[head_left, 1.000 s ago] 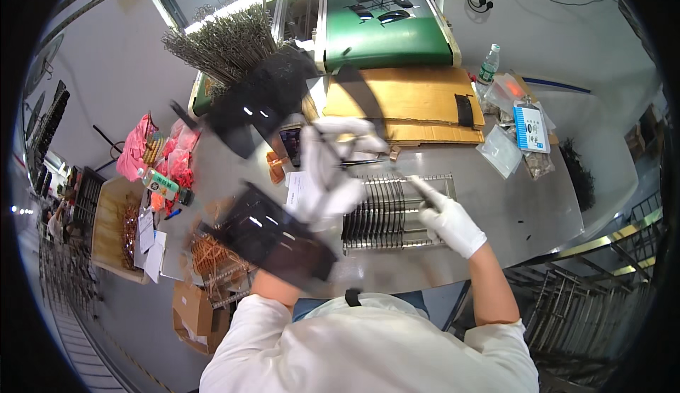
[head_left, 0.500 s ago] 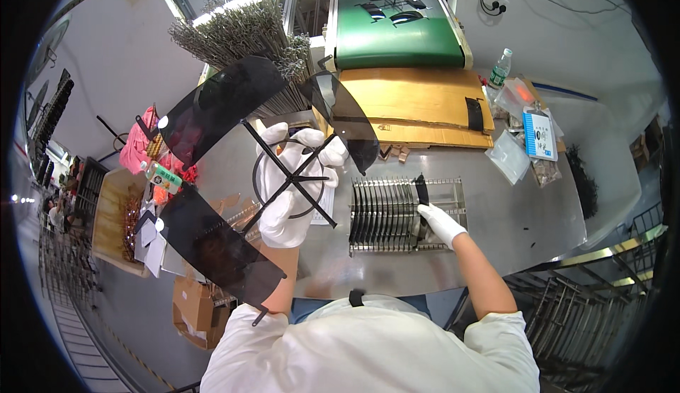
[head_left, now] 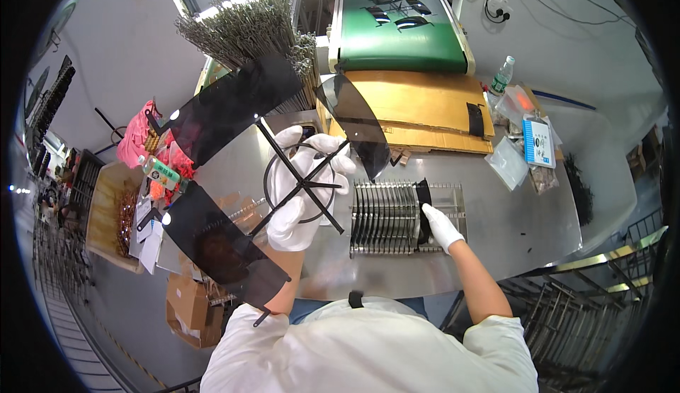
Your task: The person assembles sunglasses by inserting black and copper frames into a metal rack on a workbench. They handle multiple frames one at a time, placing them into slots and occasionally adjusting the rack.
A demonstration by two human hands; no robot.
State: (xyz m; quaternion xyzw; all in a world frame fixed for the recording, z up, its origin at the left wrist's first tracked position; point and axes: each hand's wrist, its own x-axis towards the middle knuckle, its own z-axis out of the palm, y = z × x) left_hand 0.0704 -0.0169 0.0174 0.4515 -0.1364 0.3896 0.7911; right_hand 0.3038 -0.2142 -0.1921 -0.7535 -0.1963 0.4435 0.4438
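Note:
My left hand (head_left: pixel 287 230), in a white glove, holds a black ring frame with crossing spokes (head_left: pixel 304 182) above the table. Three large, dark see-through curved panels stand around it: a top one (head_left: pixel 237 109), a right one (head_left: pixel 356 125) and a lower-left one (head_left: pixel 223 244). Small black tabs stick out from their ends. My gloved right hand (head_left: pixel 442 228) grips a dark curved panel (head_left: pixel 424 205) at the right end of a row of similar panels (head_left: pixel 382 216). The row stands upright in a metal wire rack (head_left: pixel 453 198). My right fingertips are partly hidden behind that panel.
A green conveyor belt (head_left: pixel 404 49) at the back carries a similar panelled piece. Before it lie cardboard sheets (head_left: pixel 411 102); wire hooks (head_left: pixel 241 38) stand at back left. A plastic bottle (head_left: pixel 502 75) and bags (head_left: pixel 507 163) sit at right, a tan bin (head_left: pixel 106 216) at left.
The frame in my left hand has shifted slightly right with its panels. At my right hand, the end panel now shows more of its broad dark face.

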